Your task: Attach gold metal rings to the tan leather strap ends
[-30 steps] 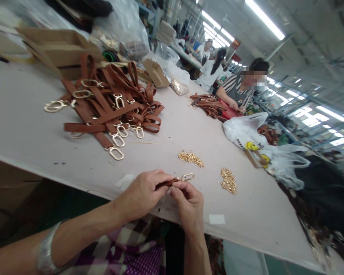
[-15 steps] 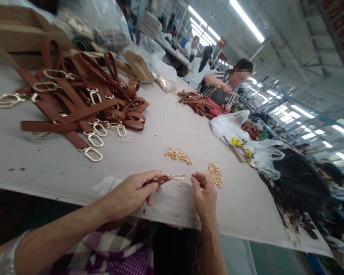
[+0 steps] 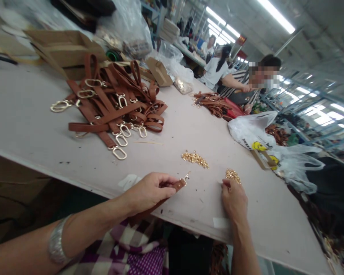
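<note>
My left hand (image 3: 156, 189) grips a brown leather strap (image 3: 180, 185) near its end, between thumb and fingers. A small gold metal clasp (image 3: 186, 177) sticks out from that end, and the strap's other part trails down towards the table edge. At the near side of the right-hand pile of small gold fittings (image 3: 233, 175), my right hand (image 3: 234, 196) has its fingers curled together. Whatever sits between those fingertips is hidden. Between and beyond the two hands lies a second pile of small gold fittings (image 3: 195, 159).
A heap of brown straps with gold oval clasps (image 3: 114, 103) covers the left of the table. White plastic bags (image 3: 252, 128) and a small cardboard box (image 3: 264, 159) stand on the right. Across the table a person (image 3: 237, 86) works beside more straps (image 3: 215, 105).
My right hand has moved right, away from the strap end, to the right-hand gold pile. The strap in my left hand is now tilted upward. The view has shifted left.
</note>
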{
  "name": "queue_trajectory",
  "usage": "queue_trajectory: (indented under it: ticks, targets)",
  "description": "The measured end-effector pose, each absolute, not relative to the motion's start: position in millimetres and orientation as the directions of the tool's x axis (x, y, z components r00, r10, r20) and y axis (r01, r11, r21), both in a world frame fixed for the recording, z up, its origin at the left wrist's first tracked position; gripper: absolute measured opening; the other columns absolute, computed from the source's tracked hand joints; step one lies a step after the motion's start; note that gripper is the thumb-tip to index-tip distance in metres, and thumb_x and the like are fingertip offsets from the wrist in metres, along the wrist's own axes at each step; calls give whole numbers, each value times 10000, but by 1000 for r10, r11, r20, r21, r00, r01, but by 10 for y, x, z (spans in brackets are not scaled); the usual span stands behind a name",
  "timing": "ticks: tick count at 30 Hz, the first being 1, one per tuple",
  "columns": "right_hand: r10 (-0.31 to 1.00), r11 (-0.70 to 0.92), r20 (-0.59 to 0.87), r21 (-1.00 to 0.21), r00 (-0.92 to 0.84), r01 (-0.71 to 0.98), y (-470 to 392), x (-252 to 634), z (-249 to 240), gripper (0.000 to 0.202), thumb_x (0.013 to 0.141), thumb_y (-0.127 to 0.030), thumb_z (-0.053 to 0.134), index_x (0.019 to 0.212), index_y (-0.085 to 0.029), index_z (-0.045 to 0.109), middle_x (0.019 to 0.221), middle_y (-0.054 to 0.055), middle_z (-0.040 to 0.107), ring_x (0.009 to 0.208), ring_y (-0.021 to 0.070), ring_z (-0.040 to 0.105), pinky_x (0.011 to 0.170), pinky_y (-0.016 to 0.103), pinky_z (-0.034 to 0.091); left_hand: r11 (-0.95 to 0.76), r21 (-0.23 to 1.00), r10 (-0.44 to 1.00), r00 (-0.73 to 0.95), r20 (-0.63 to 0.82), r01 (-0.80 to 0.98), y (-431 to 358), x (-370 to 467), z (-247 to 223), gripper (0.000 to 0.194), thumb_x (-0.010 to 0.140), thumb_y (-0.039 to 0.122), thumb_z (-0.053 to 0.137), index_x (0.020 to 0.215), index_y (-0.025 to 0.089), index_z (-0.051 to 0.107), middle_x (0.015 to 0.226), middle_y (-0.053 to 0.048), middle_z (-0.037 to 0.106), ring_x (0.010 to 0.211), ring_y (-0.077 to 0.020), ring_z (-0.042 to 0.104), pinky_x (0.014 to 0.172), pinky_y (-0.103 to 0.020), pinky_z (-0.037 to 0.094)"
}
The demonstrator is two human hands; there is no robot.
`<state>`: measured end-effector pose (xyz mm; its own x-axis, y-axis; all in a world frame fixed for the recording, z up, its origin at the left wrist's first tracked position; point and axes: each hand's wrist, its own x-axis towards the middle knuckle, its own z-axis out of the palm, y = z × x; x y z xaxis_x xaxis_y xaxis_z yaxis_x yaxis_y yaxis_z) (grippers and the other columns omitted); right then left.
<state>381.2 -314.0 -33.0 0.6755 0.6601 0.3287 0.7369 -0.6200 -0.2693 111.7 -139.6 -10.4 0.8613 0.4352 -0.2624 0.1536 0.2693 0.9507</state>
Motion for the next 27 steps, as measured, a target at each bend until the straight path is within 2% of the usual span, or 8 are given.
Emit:
queue_trajectory:
  ticks: [2, 4, 7, 12, 17, 21, 24, 27]
  targets:
    - [618, -552, 288, -503, 732, 664, -3105, 3654, -294, 206, 807, -337, 590, 909, -175, 665, 866, 79, 696, 793, 219, 619, 790, 386, 472, 232, 956, 479, 834, -275, 182, -1397, 1132, -110, 242, 754, 272, 620, 941, 148, 709, 782, -1, 677, 677, -121, 553, 596, -210, 370]
    - [600, -389, 256, -735, 758, 556, -3042, 3382, -269, 224, 794, -378, 644, 898, -179, 645, 837, 51, 684, 764, 193, 627, 760, 355, 497, 216, 960, 498, 825, -266, 179, -1402, 1149, -100, 220, 768, 289, 606, 904, 140, 693, 723, 16, 626, 628, -105, 504, 556, -201, 331]
    - [619, -164, 276, -871, 735, 464, -2912, 2870, -248, 201, 787, -353, 698, 891, -193, 637, 856, 29, 676, 801, 174, 631, 749, 315, 510, 194, 970, 503, 834, -228, 149, -1420, 1167, -73, 221, 776, 298, 590, 900, 134, 671, 700, 26, 579, 615, -100, 469, 540, -201, 310]
    - [687, -46, 417, -793, 595, 608, -2713, 2307, -217, 62, 862, -226, 629, 923, -232, 639, 917, 6, 688, 910, 152, 642, 830, 285, 498, 56, 989, 538, 830, -146, 138, -1453, 1163, -50, 207, 807, 293, 548, 897, 138, 652, 664, 37, 530, 598, -104, 445, 530, -210, 310]
    - [711, -74, 515, -623, 479, 779, -2659, 2243, -164, 78, 891, -183, 575, 873, -240, 624, 881, 1, 699, 873, 156, 666, 781, 272, 511, -101, 988, 578, 815, -38, 117, -1466, 1133, -96, 180, 818, 199, 515, 907, 150, 665, 735, 13, 592, 660, -117, 505, 583, -215, 376]
    - [718, -78, 546, -554, 433, 829, -2668, 2232, -162, 100, 888, -167, 576, 845, -244, 623, 881, 1, 709, 876, 159, 674, 777, 269, 511, -238, 969, 609, 787, 94, 68, -1496, 1116, -125, 184, 822, 142, 512, 908, 161, 674, 820, -12, 636, 724, -130, 548, 658, -235, 419]
    - [677, -95, 553, -589, 486, 802, -2657, 2198, -211, 79, 881, -171, 590, 851, -240, 614, 895, 7, 705, 874, 153, 671, 786, 267, 513, -294, 955, 605, 780, 159, 34, -1518, 1119, -135, 196, 809, 95, 513, 896, 164, 674, 831, -18, 639, 753, -137, 562, 693, -244, 435]
    - [608, -76, 507, -728, 611, 681, -2636, 2159, -281, 44, 857, -225, 633, 864, -224, 590, 883, 23, 680, 872, 163, 661, 803, 295, 525, -309, 951, 615, 769, 177, 28, -1525, 1118, -148, 208, 815, 82, 506, 910, 166, 671, 831, -22, 637, 761, -143, 567, 690, -248, 438]
